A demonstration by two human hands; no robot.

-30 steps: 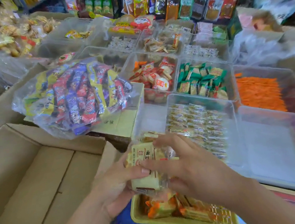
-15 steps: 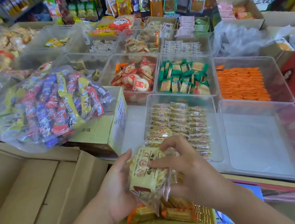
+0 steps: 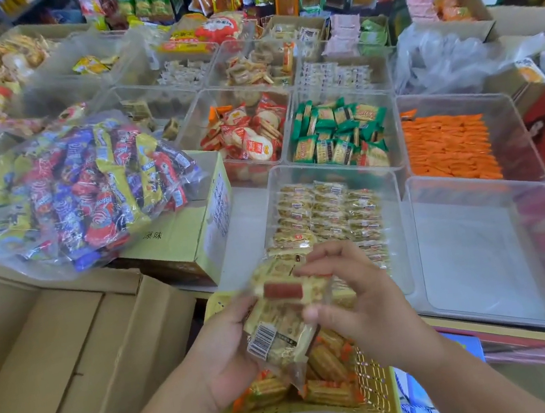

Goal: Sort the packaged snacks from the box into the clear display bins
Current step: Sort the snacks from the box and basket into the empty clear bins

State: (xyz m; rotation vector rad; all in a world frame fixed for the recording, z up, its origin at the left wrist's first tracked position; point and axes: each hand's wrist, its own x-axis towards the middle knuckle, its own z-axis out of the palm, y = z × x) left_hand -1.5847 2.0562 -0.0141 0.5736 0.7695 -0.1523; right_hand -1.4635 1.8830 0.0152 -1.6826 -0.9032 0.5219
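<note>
The left hand (image 3: 227, 349) and right hand (image 3: 369, 304) clamp one cream snack pack (image 3: 284, 311), mid-sort. Next, likely, lay it in the matching bin (image 3: 335, 172) at twelve o'clock.

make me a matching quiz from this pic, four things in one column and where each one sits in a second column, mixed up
Column one
1. cream snack pack
2. green packets
3. orange packets
4. yellow basket

Column two
A. lowest in view, nearest the person
B. clear bin right beside the red-and-white packets
C. gripped by the left hand and right hand
D. clear bin just behind the empty clear bin

Pairs: 1-C, 2-B, 3-D, 4-A
</note>
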